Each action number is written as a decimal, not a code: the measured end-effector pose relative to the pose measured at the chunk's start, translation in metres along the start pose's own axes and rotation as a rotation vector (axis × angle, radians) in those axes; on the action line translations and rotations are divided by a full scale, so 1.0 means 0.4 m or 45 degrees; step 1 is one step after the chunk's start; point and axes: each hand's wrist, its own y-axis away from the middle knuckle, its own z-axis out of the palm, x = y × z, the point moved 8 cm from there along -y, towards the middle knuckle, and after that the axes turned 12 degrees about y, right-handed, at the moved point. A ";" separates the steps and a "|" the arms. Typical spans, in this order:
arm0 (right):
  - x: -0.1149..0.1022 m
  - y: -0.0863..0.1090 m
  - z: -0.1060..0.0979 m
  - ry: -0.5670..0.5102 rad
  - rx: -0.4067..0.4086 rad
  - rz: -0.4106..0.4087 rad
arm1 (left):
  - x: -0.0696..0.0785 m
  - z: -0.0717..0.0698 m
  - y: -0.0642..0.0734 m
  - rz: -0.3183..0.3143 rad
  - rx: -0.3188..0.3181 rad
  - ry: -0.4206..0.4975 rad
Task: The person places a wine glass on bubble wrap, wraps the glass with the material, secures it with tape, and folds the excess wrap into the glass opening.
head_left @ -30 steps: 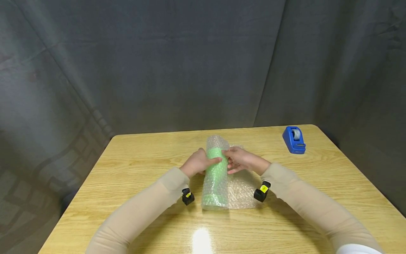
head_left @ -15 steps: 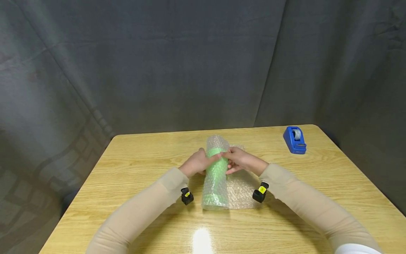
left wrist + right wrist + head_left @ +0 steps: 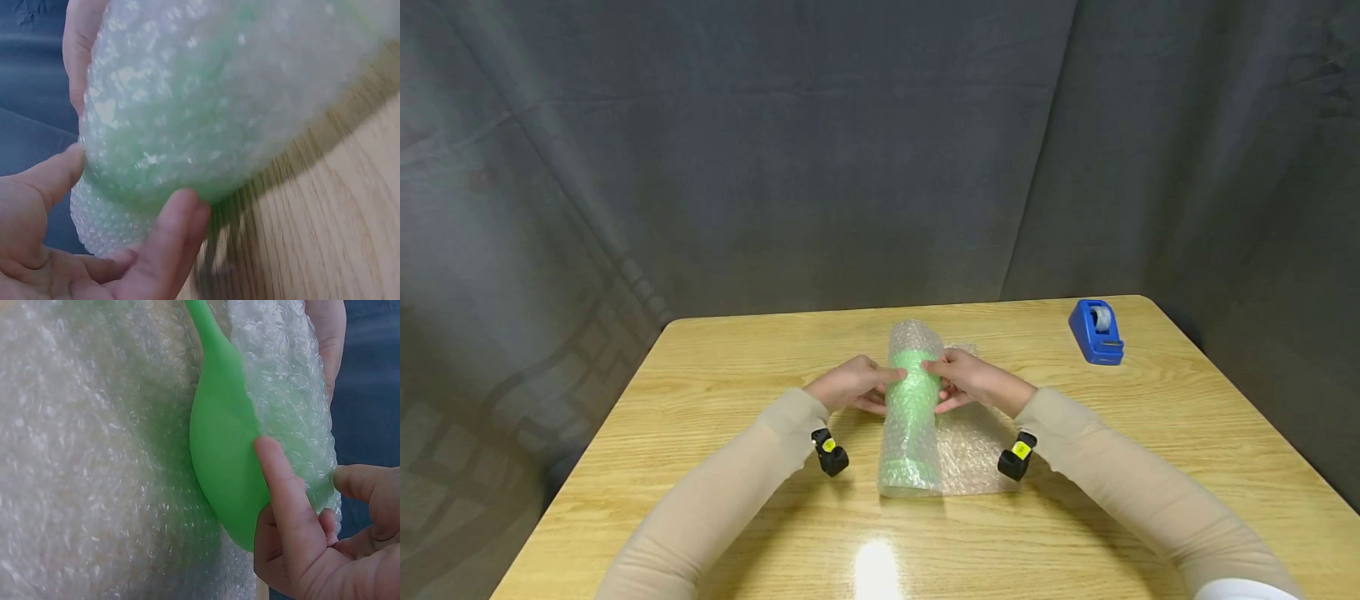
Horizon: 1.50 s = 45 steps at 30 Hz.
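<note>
**Between the left hand [image 3: 857, 385] and right hand [image 3: 973, 383]: a green spoon [image 3: 225, 437] rolled in bubble wrap [image 3: 973, 454]**

Both hands pinch the roll by its sides, thumbs uppermost. It looks light, the wrap springy and slippery, so I'd take it gently from both sides. I count one spoon shape, one sheet of wrap and, beyond the right hand on the tabletop [image 3: 737, 358], one tape dispenser [image 3: 1096, 335].

Loc.: curtained-off rec. set-up, lab/studio type; bldg. itself unclear. Evid.: dk. grey drapes [image 3: 850, 167], hung at back & both sides; 1 wood-grain desk [image 3: 775, 546], rounded crnrs.; 1 blue tape disp. [image 3: 1092, 340] on same, far R; 2 blk. wrist cams [image 3: 833, 461], 1 per arm.
</note>
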 end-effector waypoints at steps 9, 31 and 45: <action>0.002 0.002 0.000 -0.007 -0.005 0.000 | -0.001 -0.001 0.004 -0.015 0.039 -0.030; 0.011 -0.004 0.022 -0.085 0.017 -0.026 | 0.017 -0.006 0.009 -0.007 0.004 -0.150; 0.019 -0.004 0.029 -0.149 -0.029 -0.040 | 0.034 -0.004 0.018 0.025 0.032 -0.222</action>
